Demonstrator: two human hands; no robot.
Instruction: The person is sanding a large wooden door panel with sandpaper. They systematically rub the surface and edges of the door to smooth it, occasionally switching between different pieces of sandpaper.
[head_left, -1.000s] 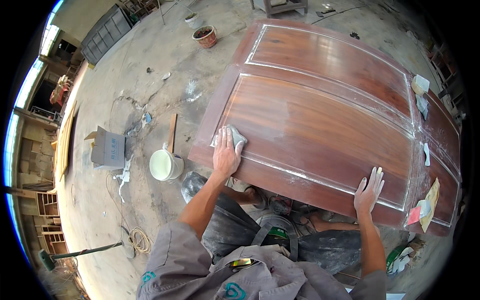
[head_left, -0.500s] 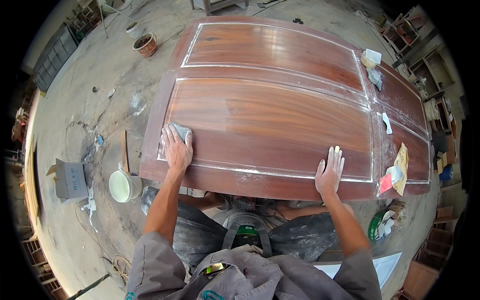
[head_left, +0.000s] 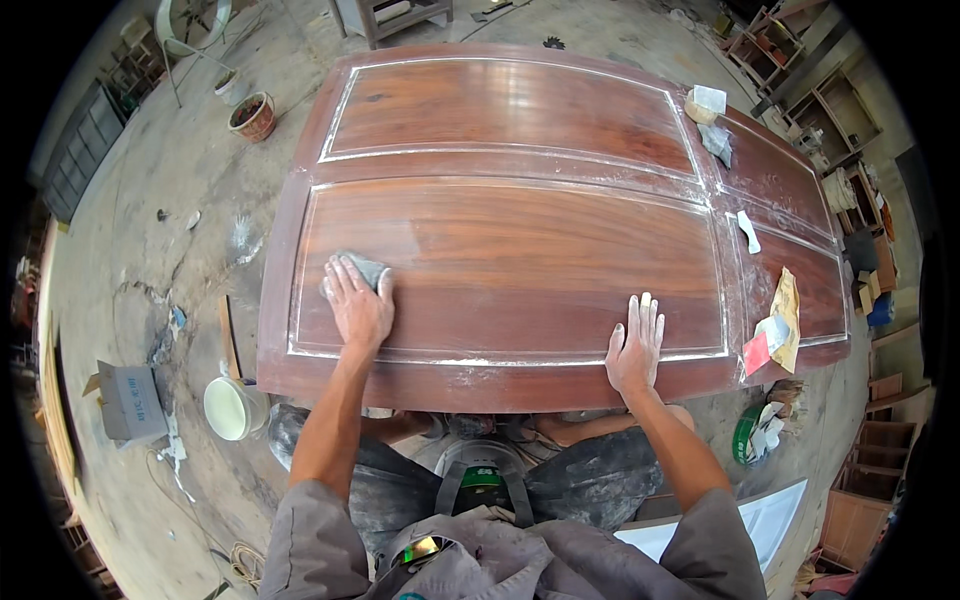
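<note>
A large reddish-brown wooden door (head_left: 560,250) lies flat before me, with recessed panels outlined by white, dusty grooves. My left hand (head_left: 358,305) presses a grey sanding pad (head_left: 368,270) onto the near large panel, close to its left end. The palm and fingers cover most of the pad. Nearer the panel's right end, my right hand (head_left: 636,345) rests flat on the wood, fingers stretched, holding nothing. Pale dust coats both hands; one right fingertip has a light wrapping.
On the door's right part lie a white scrap (head_left: 748,232), a torn tan paper (head_left: 786,312), a grey crumpled piece (head_left: 716,145) and a small bowl (head_left: 699,110). A white bucket (head_left: 232,408) and cardboard box (head_left: 132,405) stand left on the floor; a green tub (head_left: 745,438) stands right.
My left hand has slid the pad rightward and farther in from the panel's left edge. The right hand stays at about the same place on the door. The whole view has shifted slightly.
</note>
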